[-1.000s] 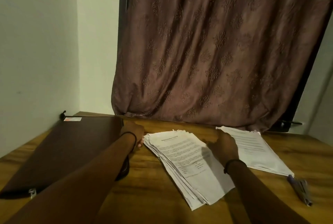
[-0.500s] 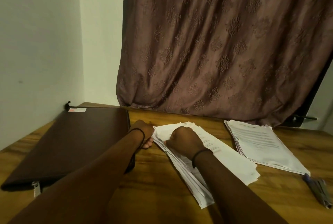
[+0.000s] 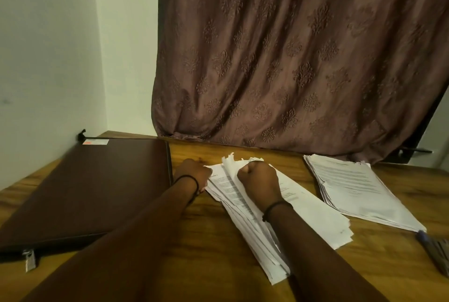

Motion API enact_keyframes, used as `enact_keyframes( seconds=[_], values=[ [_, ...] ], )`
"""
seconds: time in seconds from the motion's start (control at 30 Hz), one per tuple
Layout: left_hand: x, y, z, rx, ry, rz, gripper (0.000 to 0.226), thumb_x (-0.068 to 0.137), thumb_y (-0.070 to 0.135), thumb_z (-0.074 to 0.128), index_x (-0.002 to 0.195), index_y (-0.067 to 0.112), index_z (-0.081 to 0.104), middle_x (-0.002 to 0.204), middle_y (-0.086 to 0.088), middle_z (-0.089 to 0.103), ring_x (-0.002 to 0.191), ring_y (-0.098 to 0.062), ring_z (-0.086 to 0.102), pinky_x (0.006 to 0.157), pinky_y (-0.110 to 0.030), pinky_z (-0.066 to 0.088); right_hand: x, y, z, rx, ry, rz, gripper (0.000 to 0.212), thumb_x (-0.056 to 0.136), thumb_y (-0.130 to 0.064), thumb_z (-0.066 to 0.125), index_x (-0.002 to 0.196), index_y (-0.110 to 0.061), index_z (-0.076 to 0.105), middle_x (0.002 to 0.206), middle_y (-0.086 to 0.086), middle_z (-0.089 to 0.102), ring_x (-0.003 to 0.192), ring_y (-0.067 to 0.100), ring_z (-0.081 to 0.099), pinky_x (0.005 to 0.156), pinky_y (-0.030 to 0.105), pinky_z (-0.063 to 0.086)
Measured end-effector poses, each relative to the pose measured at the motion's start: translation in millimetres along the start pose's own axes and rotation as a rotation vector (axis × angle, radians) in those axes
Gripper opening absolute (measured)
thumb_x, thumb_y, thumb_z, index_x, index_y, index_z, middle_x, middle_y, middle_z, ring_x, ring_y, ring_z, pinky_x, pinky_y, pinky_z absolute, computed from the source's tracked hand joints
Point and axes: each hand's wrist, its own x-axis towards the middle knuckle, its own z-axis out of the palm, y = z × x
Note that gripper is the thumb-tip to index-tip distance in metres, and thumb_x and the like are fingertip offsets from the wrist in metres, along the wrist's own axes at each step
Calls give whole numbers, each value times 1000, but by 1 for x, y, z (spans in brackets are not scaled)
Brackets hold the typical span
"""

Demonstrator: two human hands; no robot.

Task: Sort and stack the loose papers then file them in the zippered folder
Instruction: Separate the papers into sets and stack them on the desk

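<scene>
wood desk [image 3: 204,248]; paper stack [image 3: 315,219] long axis near-right to far-left.

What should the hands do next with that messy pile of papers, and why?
Probably lift the fanned pile and tap its edges even. Its sheets are splayed, unlike the tidier stack beside it. The left hand is at the pile's far left corner, the right hand is fisted on top, and the folder looks closed.

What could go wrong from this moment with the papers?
The fanned pile under both hands is uneven, so sheets could slide apart or crease when lifted. The right hand is closed on the raised top corners, which could tear or bend. The second pile sits apart and may get left out of the folder.
</scene>
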Motion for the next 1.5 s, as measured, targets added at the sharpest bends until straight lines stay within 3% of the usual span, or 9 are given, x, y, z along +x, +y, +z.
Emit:
enact_keyframes(
  seconds=[0.2, 0.47, 0.7, 0.8, 0.97, 1.1, 1.17, 1.4, 1.5],
  values=[
    [3, -1, 4, -31, -53, -9, 26, 87, 19, 66, 69, 1, 64, 60, -11, 62, 36, -15, 45, 39, -20, 37, 2, 12, 0, 150, 67, 62, 31, 91, -19, 55, 60, -19, 53, 59, -4, 48, 70, 18, 50, 70, 28, 39],
    [2, 6, 16, -79, -19, 57, 15, 78, 7, 76, 81, -3, 65, 61, -15, 67, 37, -19, 50, 45, -27, 45, 5, 14, -1, 274, -8, 107, 23, 88, -27, 70, 67, -16, 68, 68, 0, 68, 71, 21, 66, 79, 40, 58],
    [2, 8, 19, -51, -55, 24, 23, 77, 8, 76, 92, -5, 65, 78, -20, 71, 46, -25, 61, 45, -28, 50, -7, 15, -9, 374, 5, 52, 24, 82, -28, 78, 66, -16, 67, 66, -1, 68, 64, 14, 65, 75, 39, 60],
    [1, 19, 20, -44, 38, 90, 24, 80, 18, 73, 82, -5, 67, 71, -19, 70, 52, -30, 61, 53, -35, 53, -8, 15, -13, 311, 21, -18, 24, 82, -30, 78, 66, -19, 66, 65, -3, 67, 64, 13, 64, 75, 38, 59],
    [-9, 47, 26, 40, 259, 369, 32, 82, 24, 67, 54, 12, 57, 57, -7, 58, 63, -29, 56, 54, -28, 35, -12, 3, -19, 61, 103, -205, 23, 79, -32, 72, 66, -18, 59, 65, -6, 62, 64, 11, 59, 62, 31, 50],
    [-18, 68, 25, 37, 423, 537, 26, 83, 20, 63, 65, 1, 65, 63, -20, 62, 59, -28, 54, 54, -35, 43, -14, 5, -17, -56, 41, -176, 19, 81, -25, 63, 66, -18, 53, 65, -5, 58, 66, 16, 56, 57, 27, 43],
    [-23, 77, 21, 32, 474, 601, 28, 88, 22, 62, 66, 4, 64, 64, -17, 63, 60, -28, 55, 53, -32, 38, -15, 11, -15, -107, 0, -162, 18, 81, -23, 59, 66, -19, 51, 65, -5, 55, 67, 17, 54, 55, 26, 39],
    [-45, 107, 5, 31, 651, 738, 27, 97, 27, 55, 89, 5, 69, 88, -15, 71, 70, -15, 48, 65, -18, 27, -21, 17, -11, -214, -107, -150, 6, 86, -23, 62, 84, -21, 57, 83, -1, 62, 81, 18, 60, 74, 31, 50],
    [-52, 113, -2, 8, 670, 774, 29, 98, 29, 53, 97, 5, 69, 95, -15, 71, 77, -20, 58, 70, -24, 37, -22, 18, -14, -203, -72, -142, 5, 85, -25, 62, 85, -22, 58, 89, 0, 67, 85, 20, 63, 79, 33, 54]
  ],
)
